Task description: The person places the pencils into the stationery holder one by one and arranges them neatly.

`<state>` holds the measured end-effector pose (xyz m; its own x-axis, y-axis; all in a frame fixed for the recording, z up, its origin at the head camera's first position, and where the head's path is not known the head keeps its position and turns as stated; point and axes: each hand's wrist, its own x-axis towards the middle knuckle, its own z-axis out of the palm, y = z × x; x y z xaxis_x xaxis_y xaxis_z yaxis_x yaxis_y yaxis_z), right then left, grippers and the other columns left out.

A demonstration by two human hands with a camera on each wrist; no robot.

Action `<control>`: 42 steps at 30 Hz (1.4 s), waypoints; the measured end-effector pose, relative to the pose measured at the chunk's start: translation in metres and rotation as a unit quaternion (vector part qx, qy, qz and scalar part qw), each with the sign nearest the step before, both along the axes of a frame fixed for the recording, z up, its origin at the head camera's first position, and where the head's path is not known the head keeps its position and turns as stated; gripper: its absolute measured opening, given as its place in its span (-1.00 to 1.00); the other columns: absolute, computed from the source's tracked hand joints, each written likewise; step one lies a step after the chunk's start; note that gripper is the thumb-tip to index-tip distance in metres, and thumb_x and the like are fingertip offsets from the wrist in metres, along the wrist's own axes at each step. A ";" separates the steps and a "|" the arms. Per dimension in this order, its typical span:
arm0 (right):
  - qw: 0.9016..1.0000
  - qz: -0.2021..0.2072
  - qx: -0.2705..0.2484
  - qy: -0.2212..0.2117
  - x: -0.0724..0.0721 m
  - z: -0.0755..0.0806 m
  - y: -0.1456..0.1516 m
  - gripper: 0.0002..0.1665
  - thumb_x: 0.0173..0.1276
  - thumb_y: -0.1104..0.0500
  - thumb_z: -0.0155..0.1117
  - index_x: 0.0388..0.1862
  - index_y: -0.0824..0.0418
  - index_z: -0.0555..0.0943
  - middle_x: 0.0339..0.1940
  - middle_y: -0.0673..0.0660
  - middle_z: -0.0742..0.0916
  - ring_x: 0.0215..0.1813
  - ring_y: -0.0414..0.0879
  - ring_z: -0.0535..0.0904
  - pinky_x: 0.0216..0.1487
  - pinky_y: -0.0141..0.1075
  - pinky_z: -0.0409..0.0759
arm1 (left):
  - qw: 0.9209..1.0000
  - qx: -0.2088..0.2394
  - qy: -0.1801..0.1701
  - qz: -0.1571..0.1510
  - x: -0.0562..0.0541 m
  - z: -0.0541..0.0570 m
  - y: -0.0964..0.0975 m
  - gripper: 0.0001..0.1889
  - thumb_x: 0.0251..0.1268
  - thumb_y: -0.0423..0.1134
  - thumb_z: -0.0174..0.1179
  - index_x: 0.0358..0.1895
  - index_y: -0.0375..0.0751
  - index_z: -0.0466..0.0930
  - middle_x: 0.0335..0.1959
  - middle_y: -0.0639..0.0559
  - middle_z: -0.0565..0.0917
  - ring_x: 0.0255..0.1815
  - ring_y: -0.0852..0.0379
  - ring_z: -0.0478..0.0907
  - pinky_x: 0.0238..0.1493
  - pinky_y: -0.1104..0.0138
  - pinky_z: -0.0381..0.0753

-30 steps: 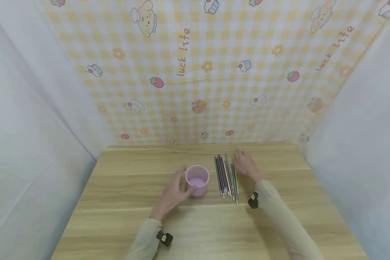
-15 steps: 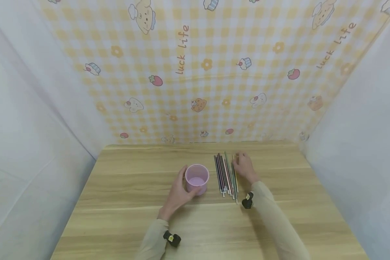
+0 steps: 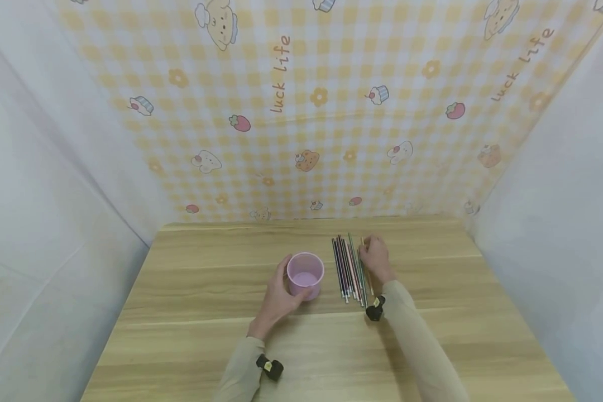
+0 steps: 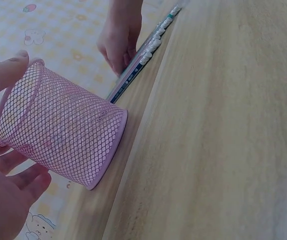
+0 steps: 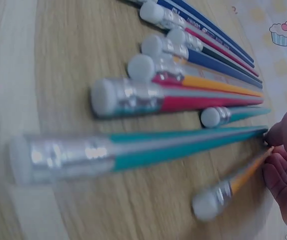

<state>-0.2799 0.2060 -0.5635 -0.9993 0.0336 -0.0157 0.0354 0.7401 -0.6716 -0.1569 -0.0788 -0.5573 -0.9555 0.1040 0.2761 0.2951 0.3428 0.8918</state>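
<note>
A pink mesh pencil cup point(image 4: 68, 125) stands upright on the wooden table, with nothing in it in the head view. My left hand point(image 3: 278, 298) holds it around its left side, thumb at the front and fingers behind. To the right of the cup lies a row of several pencils point(image 3: 345, 271) with white erasers pointing toward me. At the right end of the row, my right hand point(image 3: 376, 259) pinches the far end of an orange pencil point(image 5: 248, 174) between thumb and fingers. Beside it lies a teal pencil point(image 5: 183, 149), its far end right at the fingertips.
The wooden table point(image 3: 191, 346) reaches back to a yellow checked cloth point(image 3: 326, 128) with cartoon prints. White sheets point(image 3: 40, 223) hang on both sides. A small black camera sits on each wrist, over beige sleeves point(image 3: 417, 335).
My left hand has closed in around the cup. My right hand has taken hold of the orange pencil, whose eraser end has swung slightly right, away from the row.
</note>
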 end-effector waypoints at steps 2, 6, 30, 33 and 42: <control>1.000 -0.012 -0.004 -0.009 0.000 0.001 -0.001 -0.60 0.53 0.19 0.06 0.18 0.47 0.44 0.08 0.40 0.57 0.01 0.19 0.63 -0.08 -0.09 0.74 | 1.000 -0.004 0.001 0.001 -0.001 0.000 0.000 0.06 0.02 -0.08 0.55 0.53 -0.39 0.11 0.37 -0.34 0.46 0.37 -0.30 0.46 0.43 -0.14 0.45; 0.999 -0.034 0.001 -0.015 -0.002 0.001 -0.003 -0.59 0.51 0.20 0.05 0.17 0.49 0.47 0.04 0.41 0.62 -0.06 0.16 0.64 -0.14 -0.13 0.74 | 1.000 -0.005 0.002 0.002 -0.002 0.001 0.001 0.07 0.01 -0.06 0.56 0.53 -0.37 0.12 0.36 -0.32 0.47 0.36 -0.29 0.47 0.40 -0.16 0.47; 0.994 -0.081 -0.074 0.013 0.001 0.013 0.002 -0.54 0.45 0.19 0.01 0.16 0.49 0.52 0.03 0.46 0.71 0.01 0.28 0.68 0.06 0.04 0.71 | 0.999 -0.010 -0.038 0.005 -0.003 0.010 0.000 0.00 0.00 -0.08 0.56 0.50 -0.18 0.18 0.33 -0.24 0.49 0.31 -0.21 0.51 0.33 -0.04 0.58; 0.993 -0.079 -0.079 0.023 0.000 0.022 0.004 -0.54 0.46 0.19 0.01 0.17 0.49 0.53 0.05 0.46 0.70 0.06 0.30 0.65 0.11 0.08 0.68 | 0.999 -0.009 -0.033 0.003 -0.003 0.009 0.000 -0.01 0.00 -0.10 0.56 0.50 -0.19 0.18 0.32 -0.24 0.49 0.31 -0.22 0.51 0.33 -0.05 0.58; 0.993 -0.065 -0.091 0.032 -0.001 0.053 0.003 -0.52 0.45 0.15 -0.02 0.20 0.44 0.51 0.09 0.44 0.67 0.10 0.30 0.62 0.13 0.08 0.67 | 1.000 0.001 -0.022 0.009 -0.002 0.008 0.001 -0.03 -0.01 -0.10 0.56 0.48 -0.18 0.22 0.31 -0.21 0.52 0.30 -0.20 0.52 0.33 -0.06 0.58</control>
<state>-0.2807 0.2087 -0.5104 -0.9860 0.1642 0.0305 0.0751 0.5990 -0.7972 -0.1592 -0.0780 -0.5491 -0.9683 0.0868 0.2344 0.2500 0.3454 0.9046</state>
